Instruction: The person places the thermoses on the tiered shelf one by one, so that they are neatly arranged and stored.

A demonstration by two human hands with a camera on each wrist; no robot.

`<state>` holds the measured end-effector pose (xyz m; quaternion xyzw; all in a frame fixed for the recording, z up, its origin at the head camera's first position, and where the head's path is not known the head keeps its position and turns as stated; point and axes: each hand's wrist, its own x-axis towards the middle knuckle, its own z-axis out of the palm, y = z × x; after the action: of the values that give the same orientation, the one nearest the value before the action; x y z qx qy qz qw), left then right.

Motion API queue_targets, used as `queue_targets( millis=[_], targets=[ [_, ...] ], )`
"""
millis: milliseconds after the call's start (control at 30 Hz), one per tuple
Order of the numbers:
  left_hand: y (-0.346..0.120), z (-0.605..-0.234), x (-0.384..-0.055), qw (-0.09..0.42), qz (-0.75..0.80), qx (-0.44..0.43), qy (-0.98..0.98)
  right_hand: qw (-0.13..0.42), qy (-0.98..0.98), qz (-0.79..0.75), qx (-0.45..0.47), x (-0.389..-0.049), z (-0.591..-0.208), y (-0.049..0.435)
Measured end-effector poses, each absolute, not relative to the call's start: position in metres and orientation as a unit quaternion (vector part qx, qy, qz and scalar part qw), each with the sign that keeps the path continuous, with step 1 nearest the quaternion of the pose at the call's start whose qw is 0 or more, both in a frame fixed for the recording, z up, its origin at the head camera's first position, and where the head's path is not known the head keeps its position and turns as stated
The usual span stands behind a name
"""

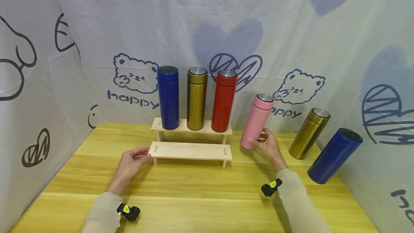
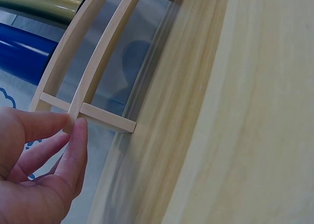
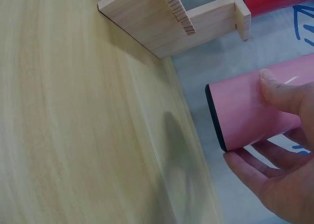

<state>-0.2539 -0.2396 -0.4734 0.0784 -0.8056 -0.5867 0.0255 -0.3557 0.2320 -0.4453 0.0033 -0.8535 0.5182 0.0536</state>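
Observation:
My left hand (image 1: pixel 129 164) pinches the left end of the lower shelf of a two-step wooden rack (image 1: pixel 191 150) between thumb and fingers. My right hand (image 1: pixel 267 146) grips a pink thermos (image 1: pixel 257 121) low on its body, to the right of the rack. In the right wrist view the thermos's black base (image 3: pixel 216 117) hangs over the table, with a shadow beneath. On the rack's upper step a blue thermos (image 1: pixel 169 98), a gold thermos (image 1: pixel 197 100) and a red thermos (image 1: pixel 224 101) stand upright in a row. The lower step bears nothing.
Farther right on the wooden table (image 1: pixel 200 200) stand another gold thermos (image 1: pixel 308 134) and another blue thermos (image 1: pixel 333 157). A white cloth (image 1: pixel 181 21) with hearts, bears and lettering hangs behind the table and along its sides.

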Motion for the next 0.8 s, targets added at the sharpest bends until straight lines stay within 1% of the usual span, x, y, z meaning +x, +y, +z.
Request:
queue_targets(
  millis=[800],
  targets=[
    [-0.240, -0.473, -0.253, 0.023, -0.589, 0.080, -0.804, 0.055, -0.858, 0.511, 0.007, -0.345, -0.435, 0.230]
  ],
)
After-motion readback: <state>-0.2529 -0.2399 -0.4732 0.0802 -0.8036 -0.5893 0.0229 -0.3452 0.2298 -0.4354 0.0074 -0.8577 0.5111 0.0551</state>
